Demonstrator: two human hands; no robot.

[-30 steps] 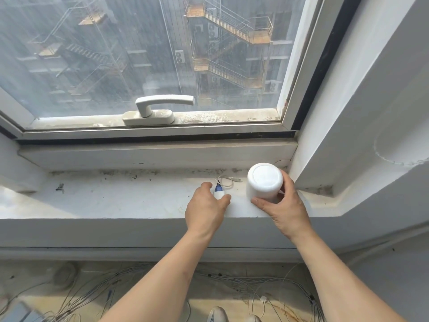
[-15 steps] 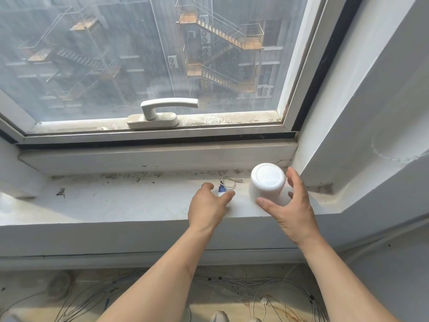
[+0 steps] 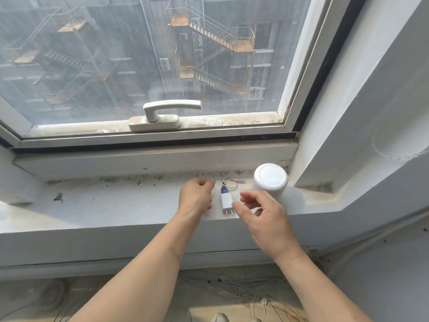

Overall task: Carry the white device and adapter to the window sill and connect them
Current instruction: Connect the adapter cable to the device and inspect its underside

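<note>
The white cylindrical device (image 3: 270, 181) stands upright on the window sill (image 3: 116, 201), in its right corner. The white adapter (image 3: 226, 202) lies flat on the sill left of it, prongs pointing toward me, with a blue plug and a thin coiled white cable (image 3: 229, 184) behind it. My left hand (image 3: 197, 197) hovers just left of the adapter, fingers curled and holding nothing. My right hand (image 3: 262, 216) is just right of the adapter, in front of the device, fingers spread and touching neither.
A white window handle (image 3: 162, 113) sits on the closed window frame above the sill. A grey wall reveal (image 3: 348, 112) rises right of the device. Loose white cables (image 3: 255, 296) lie on the floor below. Dirt specks line the sill's back edge.
My right hand let go of the device and moved left toward the adapter. My left hand released the adapter, which now lies uncovered on the sill.
</note>
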